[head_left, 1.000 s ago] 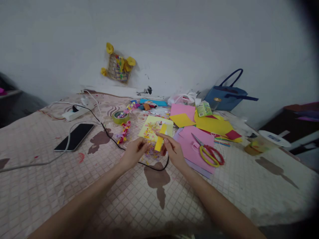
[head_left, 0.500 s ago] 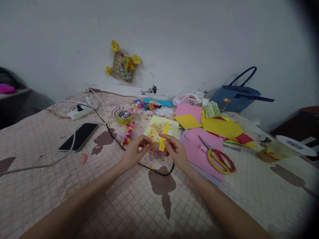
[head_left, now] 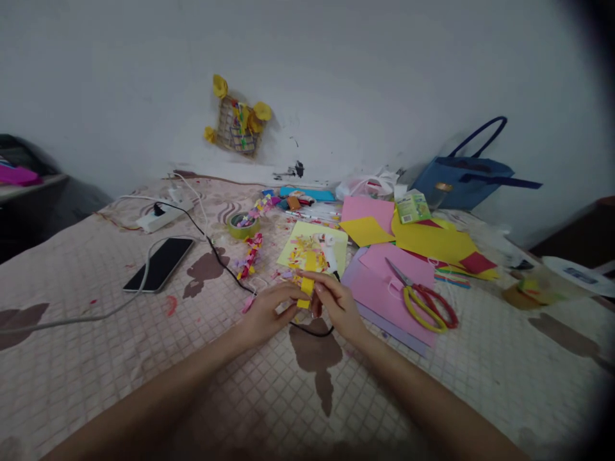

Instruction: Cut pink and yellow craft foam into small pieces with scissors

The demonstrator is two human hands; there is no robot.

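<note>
A strip of yellow paper (head_left: 304, 296) is held between my two hands, low over the middle of the table. My left hand (head_left: 270, 310) pinches its left edge with thumb and fingers. From the other side my right hand (head_left: 339, 304) grips it, index finger laid across the strip. Just beyond lies a pale yellow sheet (head_left: 291, 238) strewn with small paper scraps. A white glue gun (head_left: 330, 251) rests on that sheet, its black cord running beneath my hands. A red and yellow paper garland (head_left: 250, 256) lies to the left.
Scissors (head_left: 423, 301) lie open on pink paper (head_left: 379, 269) at the right, near yellow sheets (head_left: 432, 240). A tape roll (head_left: 243, 225), a phone (head_left: 159, 264) and a power strip (head_left: 163, 216) are on the left. A blue bag (head_left: 468, 181) stands by the wall.
My hands have come together on the yellow strip, which now looks bent or folded. My left hand has moved in to hold it. The glue gun shows more clearly; the view has shifted slightly.
</note>
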